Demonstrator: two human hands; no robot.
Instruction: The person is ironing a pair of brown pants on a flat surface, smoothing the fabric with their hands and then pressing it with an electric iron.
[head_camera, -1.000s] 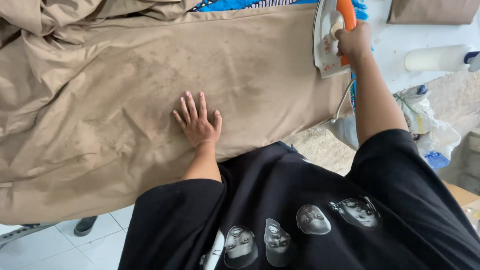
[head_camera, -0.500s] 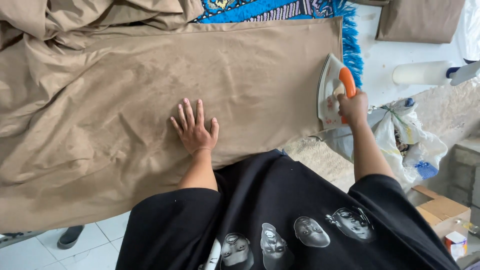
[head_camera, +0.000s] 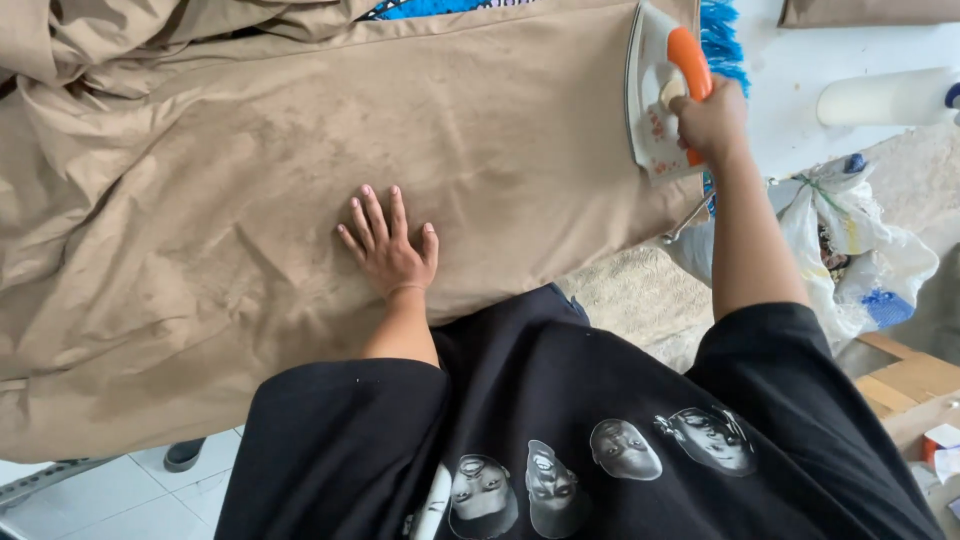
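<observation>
A large tan cloth (head_camera: 250, 200) lies spread flat in front of me, bunched into folds at the far left. My left hand (head_camera: 385, 245) rests palm down on it, fingers spread, near the front edge. My right hand (head_camera: 712, 120) grips the orange handle of a white clothes iron (head_camera: 655, 90), which sits on the cloth's right end.
A blue patterned cover with a fringe (head_camera: 720, 45) shows under the cloth at the top right. A white cylinder (head_camera: 885, 97) lies on a white surface to the right. Plastic bags (head_camera: 860, 250) sit below it. Tiled floor (head_camera: 100, 495) shows at lower left.
My right hand has slid the iron along the cloth's right end, from the edge back onto the fabric. My left hand has stayed flat in the same spot.
</observation>
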